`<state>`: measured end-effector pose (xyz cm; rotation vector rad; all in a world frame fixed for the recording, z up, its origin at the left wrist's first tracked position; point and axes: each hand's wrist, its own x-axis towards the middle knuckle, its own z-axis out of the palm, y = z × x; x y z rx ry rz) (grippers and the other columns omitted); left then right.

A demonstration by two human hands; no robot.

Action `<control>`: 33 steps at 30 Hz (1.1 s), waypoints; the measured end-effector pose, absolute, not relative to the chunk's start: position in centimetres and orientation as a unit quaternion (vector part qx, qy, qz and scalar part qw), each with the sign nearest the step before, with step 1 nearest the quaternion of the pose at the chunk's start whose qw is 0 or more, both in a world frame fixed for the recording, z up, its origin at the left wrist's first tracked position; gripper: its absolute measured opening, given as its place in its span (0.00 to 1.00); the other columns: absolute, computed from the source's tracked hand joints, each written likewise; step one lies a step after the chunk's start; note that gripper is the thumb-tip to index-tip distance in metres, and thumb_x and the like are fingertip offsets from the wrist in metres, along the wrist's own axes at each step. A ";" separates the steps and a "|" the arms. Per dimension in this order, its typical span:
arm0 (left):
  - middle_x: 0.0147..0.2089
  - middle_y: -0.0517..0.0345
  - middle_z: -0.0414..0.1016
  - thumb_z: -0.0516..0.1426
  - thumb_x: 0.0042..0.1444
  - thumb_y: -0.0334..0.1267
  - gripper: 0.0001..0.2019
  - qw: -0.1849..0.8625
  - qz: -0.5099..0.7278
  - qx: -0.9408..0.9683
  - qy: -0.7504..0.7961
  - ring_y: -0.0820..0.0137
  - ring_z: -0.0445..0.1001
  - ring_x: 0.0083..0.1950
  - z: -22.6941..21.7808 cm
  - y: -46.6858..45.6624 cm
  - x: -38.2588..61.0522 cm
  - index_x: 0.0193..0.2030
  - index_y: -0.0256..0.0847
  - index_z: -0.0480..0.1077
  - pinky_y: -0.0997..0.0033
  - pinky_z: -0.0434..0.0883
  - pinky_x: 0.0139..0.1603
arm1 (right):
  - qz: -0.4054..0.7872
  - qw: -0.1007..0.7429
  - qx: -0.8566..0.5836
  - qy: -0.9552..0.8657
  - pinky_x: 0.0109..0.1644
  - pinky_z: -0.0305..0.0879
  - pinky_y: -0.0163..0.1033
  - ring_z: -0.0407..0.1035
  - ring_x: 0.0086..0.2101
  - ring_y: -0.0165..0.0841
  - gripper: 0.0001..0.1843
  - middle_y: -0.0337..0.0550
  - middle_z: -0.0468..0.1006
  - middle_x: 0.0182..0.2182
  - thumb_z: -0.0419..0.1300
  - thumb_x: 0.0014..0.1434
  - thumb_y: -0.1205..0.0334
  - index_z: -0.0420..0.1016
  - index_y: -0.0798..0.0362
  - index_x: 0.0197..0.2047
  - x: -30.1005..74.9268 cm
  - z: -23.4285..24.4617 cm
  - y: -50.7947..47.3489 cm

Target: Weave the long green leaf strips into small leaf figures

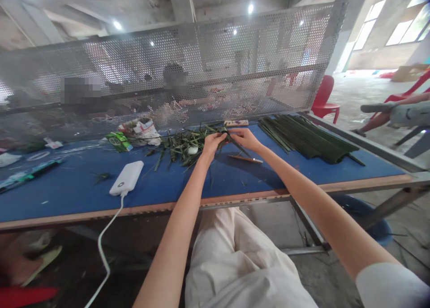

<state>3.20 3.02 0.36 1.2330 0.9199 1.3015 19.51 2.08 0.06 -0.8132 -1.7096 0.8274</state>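
Observation:
Close together above the blue tabletop [188,189], both my hands grip a narrow green leaf strip [239,147]. My left hand [214,144] pinches it at the left, fingers pressed together. On the other side my right hand [247,139] has its fingers closed on the strip, whose tail slants down to the right. A tangle of cut green leaf pieces [174,145] lies left of my hands, with a small whitish rounded thing [192,150] in it. Below my right hand rests a thin brown tool [245,158] with a light tip; its kind is unclear.
Long dark green leaves [309,137] lie stacked at the right. A white power bank [127,178] trails a cable over the front edge. Crumpled packaging [143,131] and a green packet [120,141] sit farther back. A perforated metal screen [215,70] borders the table's rear.

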 end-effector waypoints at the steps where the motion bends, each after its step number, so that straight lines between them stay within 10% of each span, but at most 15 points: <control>1: 0.26 0.56 0.78 0.67 0.47 0.35 0.07 0.534 0.550 0.516 0.383 0.70 0.77 0.32 0.4 3.1 3.1 0.28 0.34 0.76 0.68 0.74 0.43 | 0.360 0.502 -0.337 -0.711 0.28 0.58 0.30 0.62 0.24 0.26 0.17 0.35 0.69 0.21 0.60 0.57 0.59 0.77 0.57 0.48 19.6 0.2 2.1; 7: 0.27 0.57 0.78 0.65 0.49 0.35 0.05 0.521 0.576 0.504 0.377 0.71 0.77 0.33 0.5 3.2 2.8 0.27 0.36 0.77 0.67 0.74 0.45 | 0.418 0.449 -0.341 -0.712 0.20 0.48 0.29 0.51 0.16 0.22 0.22 0.26 0.57 0.12 0.60 0.57 0.63 0.73 0.57 0.55 20.1 0.6 2.1; 27: 0.28 0.56 0.79 0.67 0.46 0.34 0.05 0.545 0.566 0.479 0.391 0.69 0.79 0.37 0.1 3.5 2.3 0.26 0.36 0.77 0.66 0.74 0.48 | 0.442 0.466 -0.322 -0.696 0.23 0.63 0.29 0.65 0.20 0.23 0.19 0.38 0.79 0.29 0.62 0.54 0.67 0.77 0.55 0.50 19.5 -0.7 2.7; 33: 0.29 0.56 0.79 0.68 0.42 0.31 0.06 0.553 0.548 0.497 0.383 0.70 0.79 0.35 0.1 3.4 2.3 0.28 0.35 0.77 0.68 0.74 0.47 | 0.427 0.464 -0.337 -0.699 0.21 0.58 0.27 0.60 0.17 0.23 0.23 0.31 0.72 0.19 0.59 0.53 0.70 0.76 0.55 0.53 20.1 -0.6 2.7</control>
